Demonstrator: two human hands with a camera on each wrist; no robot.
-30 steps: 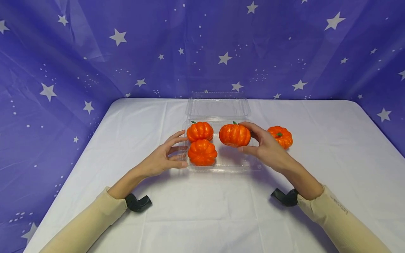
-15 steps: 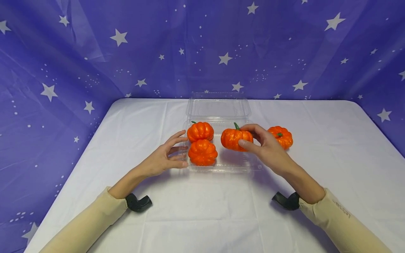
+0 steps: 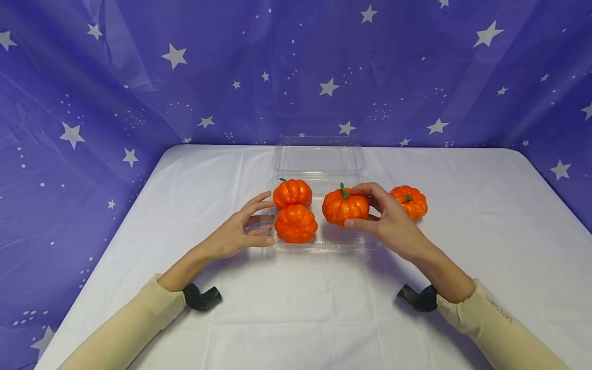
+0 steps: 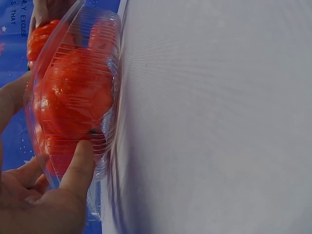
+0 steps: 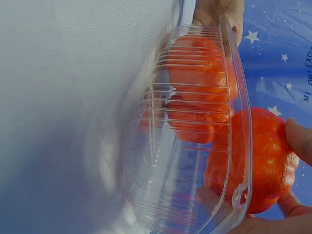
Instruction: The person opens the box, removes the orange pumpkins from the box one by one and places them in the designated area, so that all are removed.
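Observation:
My right hand (image 3: 395, 226) grips a small orange pumpkin (image 3: 344, 209) with a green stem, thumb in front and fingers behind. It holds the pumpkin stem up over the right half of a clear plastic clamshell box (image 3: 342, 242). In the right wrist view the held pumpkin (image 5: 265, 161) is partly below the box's rim. Two more pumpkins lie tipped in the left half, one behind (image 3: 292, 193) and one in front (image 3: 296, 224). My left hand (image 3: 231, 234) rests with spread fingers against the box's left side, and a fingertip touches its wall in the left wrist view.
The box's clear lid (image 3: 319, 157) is folded back behind it. Another orange pumpkin (image 3: 412, 201) stands on the white tablecloth (image 3: 296, 308) to the right, partly behind my right hand. A purple star-patterned cloth (image 3: 296, 67) rises behind the table.
My right hand has lowered the held pumpkin slightly and turned it so its stem and top now show. The left hand and the other pumpkins stay where they were.

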